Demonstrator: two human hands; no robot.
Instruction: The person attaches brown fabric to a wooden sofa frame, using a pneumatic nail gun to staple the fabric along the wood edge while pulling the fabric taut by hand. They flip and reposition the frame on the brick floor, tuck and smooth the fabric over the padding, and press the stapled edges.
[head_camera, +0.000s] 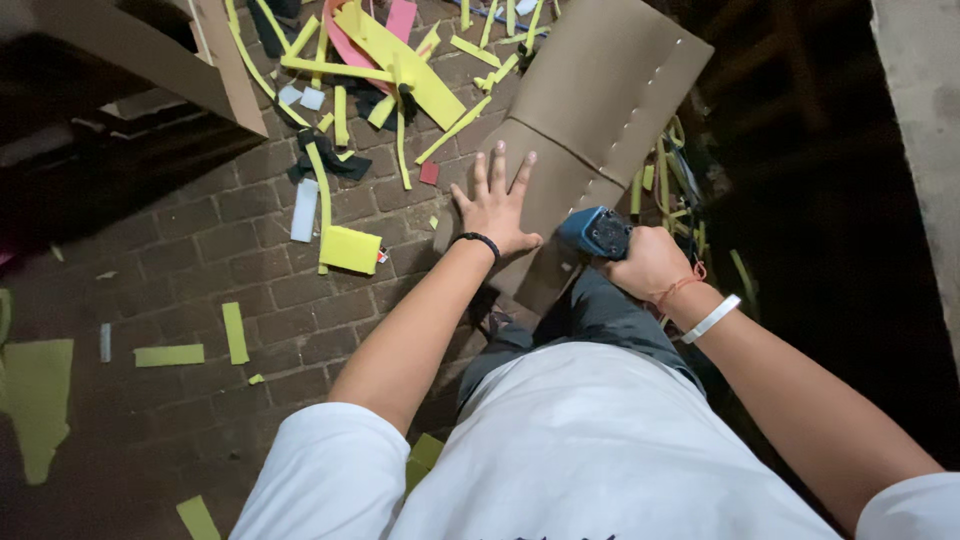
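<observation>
A large brown cardboard sheet (600, 90) lies across the brick floor and over my knee, with a row of small holes along its right edge. My left hand (495, 205) presses flat on its near part, fingers spread, a black band on the wrist. My right hand (648, 262) grips a small blue handheld tool (597, 231) whose head sits at the sheet's near right edge. A red string and a white band circle the right wrist.
Yellow, pink, white and black foam scraps (380, 70) litter the brick floor (200, 270) to the left and behind. A yellow block (350, 249) lies near my left hand. A cardboard box (150, 50) stands at the top left. A dark gap and a pale wall (925, 120) are on the right.
</observation>
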